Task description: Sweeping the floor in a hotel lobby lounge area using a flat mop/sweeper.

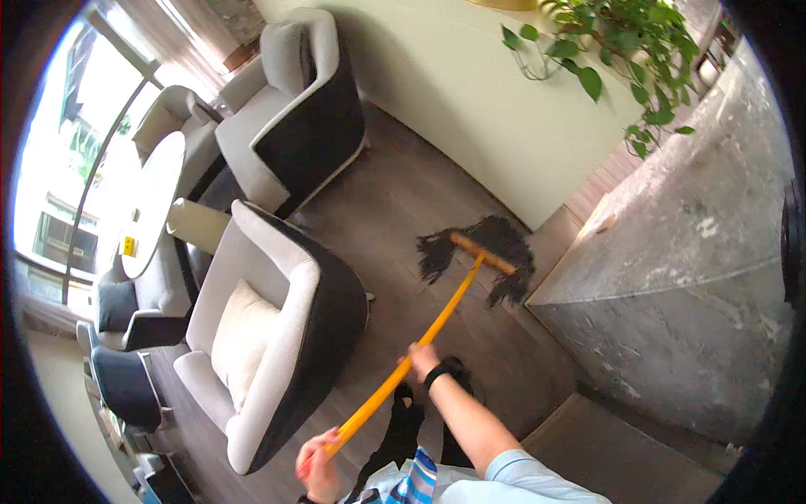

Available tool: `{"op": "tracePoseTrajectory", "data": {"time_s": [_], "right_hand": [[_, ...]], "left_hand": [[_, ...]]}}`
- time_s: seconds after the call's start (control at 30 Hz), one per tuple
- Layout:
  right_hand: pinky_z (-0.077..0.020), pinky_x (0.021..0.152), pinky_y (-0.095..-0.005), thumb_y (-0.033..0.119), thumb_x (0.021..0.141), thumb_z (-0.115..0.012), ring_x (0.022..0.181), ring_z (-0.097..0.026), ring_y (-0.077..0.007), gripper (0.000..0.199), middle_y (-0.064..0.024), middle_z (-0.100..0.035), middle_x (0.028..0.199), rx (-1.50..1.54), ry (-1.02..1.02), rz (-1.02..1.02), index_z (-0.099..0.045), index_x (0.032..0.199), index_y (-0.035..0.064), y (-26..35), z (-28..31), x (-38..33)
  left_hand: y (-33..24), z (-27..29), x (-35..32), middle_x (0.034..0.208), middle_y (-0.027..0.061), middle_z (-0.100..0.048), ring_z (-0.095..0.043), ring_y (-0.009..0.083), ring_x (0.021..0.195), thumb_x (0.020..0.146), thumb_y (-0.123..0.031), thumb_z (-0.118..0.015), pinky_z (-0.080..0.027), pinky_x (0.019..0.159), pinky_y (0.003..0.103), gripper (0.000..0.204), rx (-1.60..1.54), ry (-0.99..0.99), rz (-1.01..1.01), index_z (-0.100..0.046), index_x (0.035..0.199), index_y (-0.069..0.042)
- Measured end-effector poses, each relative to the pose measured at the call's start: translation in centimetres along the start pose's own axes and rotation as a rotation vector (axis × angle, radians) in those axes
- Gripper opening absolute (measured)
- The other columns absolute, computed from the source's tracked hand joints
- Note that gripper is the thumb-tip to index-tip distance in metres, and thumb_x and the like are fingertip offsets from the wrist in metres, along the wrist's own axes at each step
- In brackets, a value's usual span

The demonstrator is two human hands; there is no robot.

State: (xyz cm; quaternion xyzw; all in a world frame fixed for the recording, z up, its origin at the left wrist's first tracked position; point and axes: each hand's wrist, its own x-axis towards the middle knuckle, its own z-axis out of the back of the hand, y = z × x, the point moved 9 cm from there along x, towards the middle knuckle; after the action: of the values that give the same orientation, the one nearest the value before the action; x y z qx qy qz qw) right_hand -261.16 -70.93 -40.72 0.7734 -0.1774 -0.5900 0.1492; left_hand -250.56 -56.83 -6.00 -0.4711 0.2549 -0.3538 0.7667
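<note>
A mop with a long yellow handle (384, 391) slants across the lower middle of the view. Its dark, stringy head (495, 239) lies spread on the wooden floor, close to the corner of a grey wall. My left hand (319, 467) is closed round the top end of the handle, low in the picture. Farther down the shaft, my right hand (421, 361) grips it, a black band on the wrist. Both hands hold the same mop.
A grey and black armchair (290, 336) with a cream cushion stands left of the mop; another armchair (311, 109) is beyond it. A round white table (159, 202) is at far left. Green plant leaves (621, 59) hang over the pale low wall (453, 109). The mottled grey block (672, 252) borders the right.
</note>
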Motion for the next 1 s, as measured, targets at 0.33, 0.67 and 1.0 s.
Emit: {"op": "tracePoseTrajectory", "data": {"time_s": [0.33, 0.67, 1.0], "right_hand": [[-0.0439, 0.044, -0.0332, 0.012, 0.077, -0.045, 0.046, -0.047, -0.0211, 0.011, -0.0080, -0.043, 0.058, 0.250, -0.116, -0.034, -0.040, 0.076, 0.0025, 5.9, 6.5, 6.7], [-0.0419, 0.051, -0.0332, 0.006, 0.076, -0.046, 0.054, -0.046, -0.0202, 0.008, -0.0065, -0.040, 0.055, -0.100, -0.105, -0.179, -0.040, 0.071, 0.0048, 2.1, 3.0, -0.9], [-0.0432, 0.045, -0.0320, 0.008, 0.070, -0.052, 0.046, -0.051, -0.0207, 0.015, -0.0100, -0.049, 0.052, -0.708, -0.084, -0.418, -0.047, 0.058, 0.0017, -6.3, 15.9, -13.7]], "left_hand": [[1.9, 0.5, 2.4, 0.130, 0.0190, -0.022, -0.015, 0.0366, 0.122, 0.049, -0.017, -0.074, -0.007, 0.098, 0.049, 0.086, 0.741, 0.065, -0.209, -0.030, 0.122, -0.004], [10.5, 15.2, 4.2, 0.105, 0.0161, -0.046, -0.042, 0.0306, 0.098, 0.043, -0.026, -0.077, -0.032, 0.085, 0.038, 0.084, 0.903, -0.017, 0.024, -0.037, 0.114, -0.003], [12.0, 16.5, 2.5, 0.079, 0.0117, -0.052, -0.049, 0.0270, 0.074, 0.043, -0.027, -0.075, -0.039, 0.067, 0.035, 0.062, 0.807, 0.012, -0.202, -0.049, 0.093, -0.002]]}}
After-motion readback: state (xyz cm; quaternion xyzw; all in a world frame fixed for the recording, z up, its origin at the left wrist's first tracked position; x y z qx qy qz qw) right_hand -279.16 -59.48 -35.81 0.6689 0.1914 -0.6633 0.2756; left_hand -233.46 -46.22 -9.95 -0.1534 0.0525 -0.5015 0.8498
